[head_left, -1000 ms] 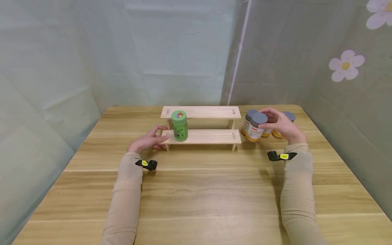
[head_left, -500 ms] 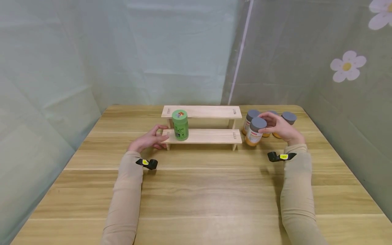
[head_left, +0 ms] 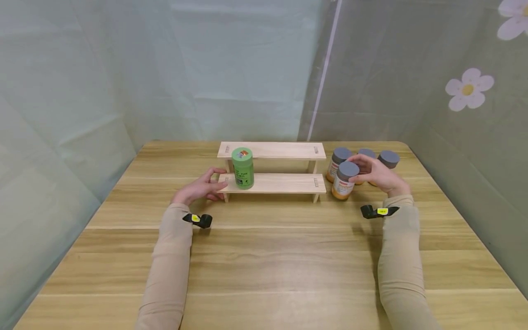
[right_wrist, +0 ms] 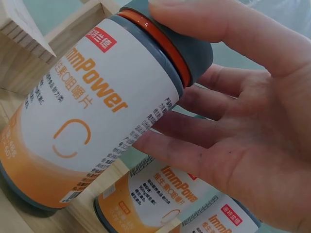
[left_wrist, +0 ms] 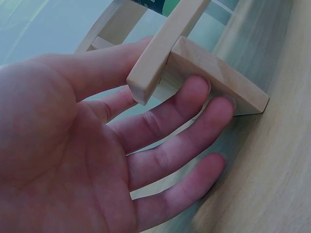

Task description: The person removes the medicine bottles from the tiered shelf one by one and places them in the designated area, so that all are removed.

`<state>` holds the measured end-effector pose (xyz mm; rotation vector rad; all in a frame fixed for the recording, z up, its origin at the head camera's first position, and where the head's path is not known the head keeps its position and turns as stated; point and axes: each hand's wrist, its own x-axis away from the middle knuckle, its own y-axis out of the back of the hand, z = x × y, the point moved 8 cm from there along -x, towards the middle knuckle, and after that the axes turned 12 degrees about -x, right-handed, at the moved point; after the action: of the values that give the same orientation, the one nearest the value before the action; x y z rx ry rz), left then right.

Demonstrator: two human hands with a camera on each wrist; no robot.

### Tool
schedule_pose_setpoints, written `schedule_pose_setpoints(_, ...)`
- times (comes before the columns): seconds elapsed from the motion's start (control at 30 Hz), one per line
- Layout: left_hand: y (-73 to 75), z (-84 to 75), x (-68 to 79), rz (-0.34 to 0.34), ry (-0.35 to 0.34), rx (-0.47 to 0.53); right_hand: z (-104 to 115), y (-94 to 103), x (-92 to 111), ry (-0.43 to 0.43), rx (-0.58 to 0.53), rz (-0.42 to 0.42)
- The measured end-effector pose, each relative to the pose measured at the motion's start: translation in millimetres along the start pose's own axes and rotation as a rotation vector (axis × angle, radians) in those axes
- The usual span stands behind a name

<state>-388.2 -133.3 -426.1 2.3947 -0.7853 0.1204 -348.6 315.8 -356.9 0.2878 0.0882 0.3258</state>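
Note:
My left hand (head_left: 200,188) holds the left end of a two-tier wooden stand (head_left: 284,183). In the left wrist view its thumb lies along the lower plank (left_wrist: 167,48), and two fingertips meet the leg (left_wrist: 221,73) underneath. A green canister (head_left: 243,169) stands on that lower tier, near its left end. To the right of the stand, my right hand (head_left: 379,175) grips an orange-and-white vitamin C jar (head_left: 343,183) by its grey cap, thumb and fingers on opposite sides. The jar's label (right_wrist: 77,92) faces the right wrist camera, and its base is close over the table.
Several matching jars stand behind the right hand: one by the stand (head_left: 336,165), one partly hidden by the fingers (head_left: 366,153), one farther right (head_left: 389,159). The stand's upper tier (head_left: 272,150) rises behind the lower. Cloth walls (head_left: 247,68) enclose the wooden table (head_left: 284,256).
The right hand has drawn its jar slightly down and toward me, away from the other jars, which show more behind it. The left hand keeps its hold on the stand.

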Motion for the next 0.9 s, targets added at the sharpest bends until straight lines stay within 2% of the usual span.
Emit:
schedule_pose_setpoints(0.27,0.3,0.0,-0.4,-0.003,0.01,-0.007,-1.4,0.1,3.8,0.066,-0.034,0.071)
schedule_pose_setpoints(0.57,1.2,0.3,0.6,-0.007,0.02,-0.01,-6.8,5.1,5.5,-0.006,-0.022,0.055)
schedule_pose_setpoints(0.9,0.8,0.1,1.7,-0.007,0.025,-0.017,-3.8,3.4,4.7,-0.003,-0.041,0.079)
